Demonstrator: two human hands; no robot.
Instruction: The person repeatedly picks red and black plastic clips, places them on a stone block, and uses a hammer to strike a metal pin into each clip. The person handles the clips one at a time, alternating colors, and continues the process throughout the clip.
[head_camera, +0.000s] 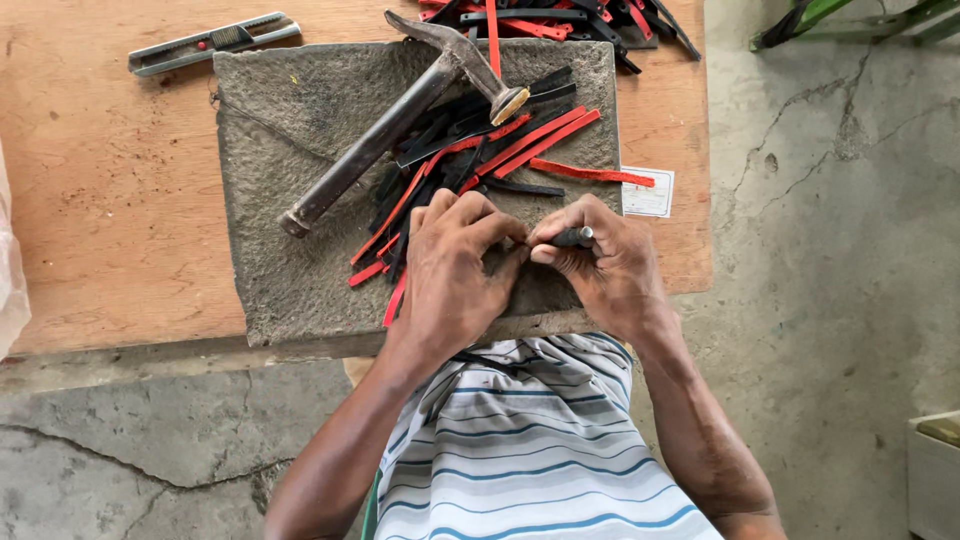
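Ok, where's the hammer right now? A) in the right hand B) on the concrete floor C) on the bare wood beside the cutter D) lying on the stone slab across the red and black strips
D: the hammer lies untouched on the stone slab, its head over the red and black strips, while both hands work below it.

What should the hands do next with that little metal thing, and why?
Probably stand the small metal tool, pinched in the right hand, on the strip under the left hand. Both hands meet over the stone slab, and the hammer lies just beyond.
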